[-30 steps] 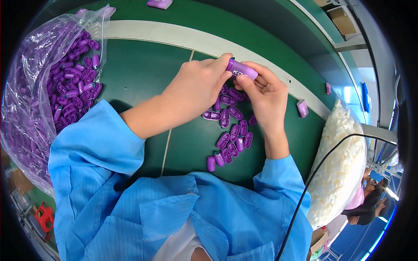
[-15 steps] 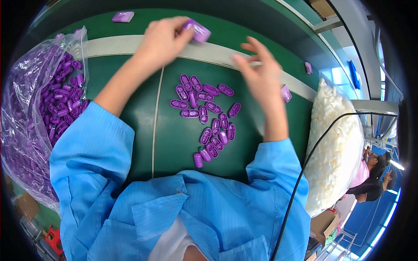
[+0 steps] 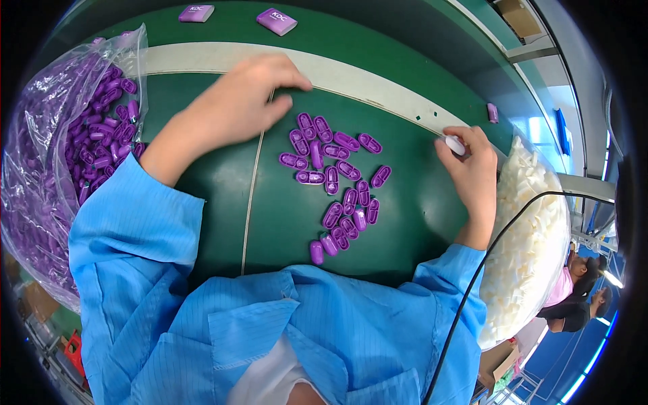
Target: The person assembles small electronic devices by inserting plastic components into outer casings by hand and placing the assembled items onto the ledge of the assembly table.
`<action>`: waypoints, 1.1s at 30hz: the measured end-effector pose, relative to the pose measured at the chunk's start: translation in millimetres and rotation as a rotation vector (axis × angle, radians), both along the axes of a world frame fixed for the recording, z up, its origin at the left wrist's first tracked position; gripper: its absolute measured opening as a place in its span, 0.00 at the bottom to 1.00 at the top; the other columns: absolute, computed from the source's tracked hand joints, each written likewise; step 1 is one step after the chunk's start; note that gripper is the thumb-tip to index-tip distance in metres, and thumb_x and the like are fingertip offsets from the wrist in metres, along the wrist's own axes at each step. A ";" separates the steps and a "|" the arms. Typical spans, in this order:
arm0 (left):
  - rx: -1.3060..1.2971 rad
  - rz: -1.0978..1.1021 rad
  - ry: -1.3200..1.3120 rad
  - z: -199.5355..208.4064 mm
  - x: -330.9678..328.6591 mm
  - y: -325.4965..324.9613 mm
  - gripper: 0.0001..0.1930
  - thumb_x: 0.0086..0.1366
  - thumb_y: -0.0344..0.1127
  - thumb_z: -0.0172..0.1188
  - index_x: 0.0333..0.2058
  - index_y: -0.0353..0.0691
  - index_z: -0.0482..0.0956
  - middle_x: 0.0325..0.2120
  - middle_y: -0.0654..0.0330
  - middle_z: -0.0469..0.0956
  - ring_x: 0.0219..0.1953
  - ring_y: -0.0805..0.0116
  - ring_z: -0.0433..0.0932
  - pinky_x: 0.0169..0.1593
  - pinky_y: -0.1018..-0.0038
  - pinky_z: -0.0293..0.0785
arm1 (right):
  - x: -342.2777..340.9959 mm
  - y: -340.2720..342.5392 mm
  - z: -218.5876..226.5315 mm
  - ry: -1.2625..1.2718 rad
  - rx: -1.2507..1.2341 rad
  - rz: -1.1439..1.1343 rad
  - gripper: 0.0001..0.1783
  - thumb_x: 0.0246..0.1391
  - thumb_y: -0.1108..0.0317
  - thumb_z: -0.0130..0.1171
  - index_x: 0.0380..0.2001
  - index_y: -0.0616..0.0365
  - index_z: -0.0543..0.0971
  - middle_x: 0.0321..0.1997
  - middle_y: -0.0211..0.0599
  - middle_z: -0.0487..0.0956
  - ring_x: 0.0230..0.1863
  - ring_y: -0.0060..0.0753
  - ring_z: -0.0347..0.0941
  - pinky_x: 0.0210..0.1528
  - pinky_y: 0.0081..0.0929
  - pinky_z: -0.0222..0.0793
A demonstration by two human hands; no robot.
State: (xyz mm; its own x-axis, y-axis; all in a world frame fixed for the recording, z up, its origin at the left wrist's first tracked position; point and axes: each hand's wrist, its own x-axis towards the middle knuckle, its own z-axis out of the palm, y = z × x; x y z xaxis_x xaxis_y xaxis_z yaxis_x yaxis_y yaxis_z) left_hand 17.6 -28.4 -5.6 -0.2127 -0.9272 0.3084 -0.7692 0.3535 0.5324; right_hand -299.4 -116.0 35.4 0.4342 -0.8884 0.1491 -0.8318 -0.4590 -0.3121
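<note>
My left hand [image 3: 253, 94] hovers over the table's far side, fingers stretched out and slightly apart, holding nothing. At the right, my right hand [image 3: 472, 169] pinches a small purple case [image 3: 454, 144] that turns a pale oval face upward. Between my hands, several small purple oval shells [image 3: 335, 152] lie loosely on the green table; most show their hollow insides, a few their smooth backs. Beyond the pale strip, a purple case [image 3: 277, 21] lies on the green surface, with another purple case [image 3: 196, 13] to its left.
A clear plastic bag [image 3: 40, 175] full of purple shells stands at the left. On the right is a bag of pale cream pieces [image 3: 526, 250], with a black cable [image 3: 466, 277] hanging before it. A further purple case [image 3: 493, 113] lies far right. Two people [image 3: 580, 283] are beyond.
My left hand has let go of its purple case, now on the far green surface, and drawn back nearer. My right hand has moved right and closed on a small purple case there.
</note>
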 end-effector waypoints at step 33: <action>0.378 0.053 0.894 6.2 -30.1 -0.7 0.13 0.57 0.26 0.60 0.41 0.30 0.77 0.29 0.56 0.80 0.30 0.74 0.78 0.37 0.79 0.76 | 103.2 21.0 -24.6 -0.991 0.857 0.233 0.15 0.49 0.79 0.58 0.42 0.68 0.74 0.35 0.39 0.78 0.33 0.23 0.75 0.38 0.19 0.74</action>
State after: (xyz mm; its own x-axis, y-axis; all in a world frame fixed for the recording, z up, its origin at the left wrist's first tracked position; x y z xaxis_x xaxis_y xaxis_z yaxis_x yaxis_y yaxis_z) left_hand -12.5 -29.1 0.5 0.0004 -0.9999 0.0156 -0.0356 0.0156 0.9992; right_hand -196.2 -95.0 10.9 0.6214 -0.7797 -0.0770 -0.0160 0.0856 -0.9962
